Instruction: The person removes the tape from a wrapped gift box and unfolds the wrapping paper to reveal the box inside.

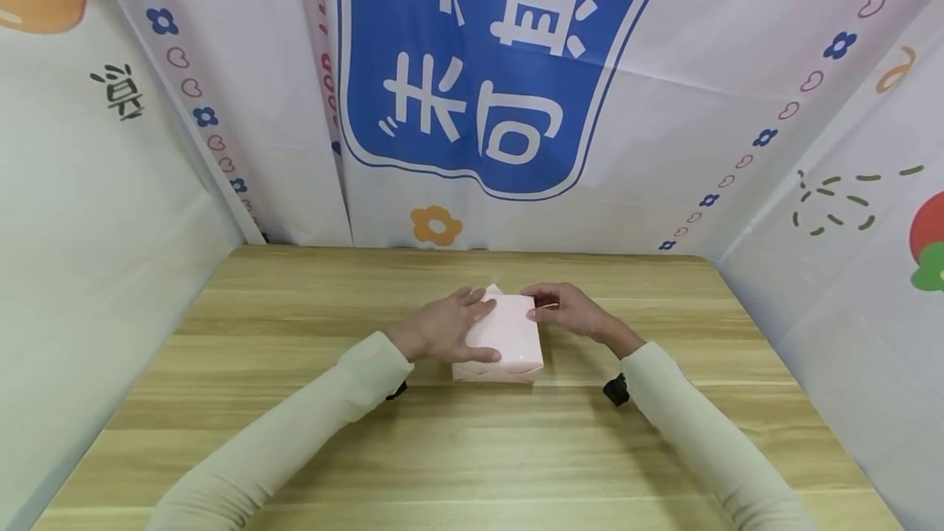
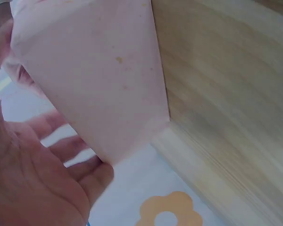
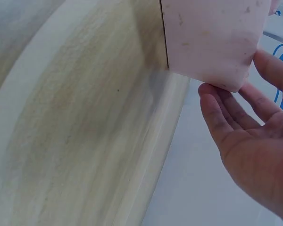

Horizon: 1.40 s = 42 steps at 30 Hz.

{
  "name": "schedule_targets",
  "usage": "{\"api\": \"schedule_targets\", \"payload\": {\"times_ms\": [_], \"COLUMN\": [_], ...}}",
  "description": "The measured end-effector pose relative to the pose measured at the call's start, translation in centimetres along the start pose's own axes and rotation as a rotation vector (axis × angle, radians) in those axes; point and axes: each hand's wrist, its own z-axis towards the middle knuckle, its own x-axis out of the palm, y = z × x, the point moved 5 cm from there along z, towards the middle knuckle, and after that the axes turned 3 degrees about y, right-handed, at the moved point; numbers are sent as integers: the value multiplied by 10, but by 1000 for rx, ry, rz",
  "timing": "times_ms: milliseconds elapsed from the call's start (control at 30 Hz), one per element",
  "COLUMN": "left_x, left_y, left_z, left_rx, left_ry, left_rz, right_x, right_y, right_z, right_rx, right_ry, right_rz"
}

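A pink folded paper box [image 1: 512,330] stands on the wooden table in the head view, with crossed flaps on its near side. My left hand [image 1: 446,326] rests over its left edge, fingers spread and thumb lying along the near top edge. At the far right corner, the thumb and fingers of my right hand [image 1: 571,310] grip the box edge. In the left wrist view the box wall [image 2: 94,70] shows small brownish specks, and my left hand [image 2: 47,169] lies along its edge. My right hand [image 3: 254,127] curls at the box's corner in the right wrist view; some fingertips are hidden.
The wooden table [image 1: 332,449] spreads around the box. A white printed cloth [image 1: 627,162] with a blue sign and flowers hangs behind the table's far edge, and more printed cloth [image 1: 88,228] lines the sides. Dark devices [image 1: 616,389] sit at both wrists.
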Motion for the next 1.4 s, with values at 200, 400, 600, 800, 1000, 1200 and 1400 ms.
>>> {"api": "schedule_targets", "payload": {"times_ms": [200,400,600,800,1000,1200,1400], "left_x": [0,1,1,1,2,2,2], "left_y": [-6,-8,-8,-8,-8,-9,-9], "left_z": [-1,0,-1,-1,-1,-2,-1], "left_rx": [-66,-94,-116,-125,-119,-113,-109], "left_ry": [-27,-47,-45,-47,-41,-50,-66], "left_rz": [57,90,97,109,92,104,96], "right_x": [-2,0,5,11,15,20,18], "right_y": [-3,1,19,36,44,45,46], "right_z": [-5,-14,-22,-25,-23,-16,-16], "right_rx": [-34,-121,-238,-294,-264,-216,-202], "right_ry": [-28,-50,-118,-146,-176,-217,-219], "right_rz": [-29,-115,-326,-535,-615,-614,-559]}}
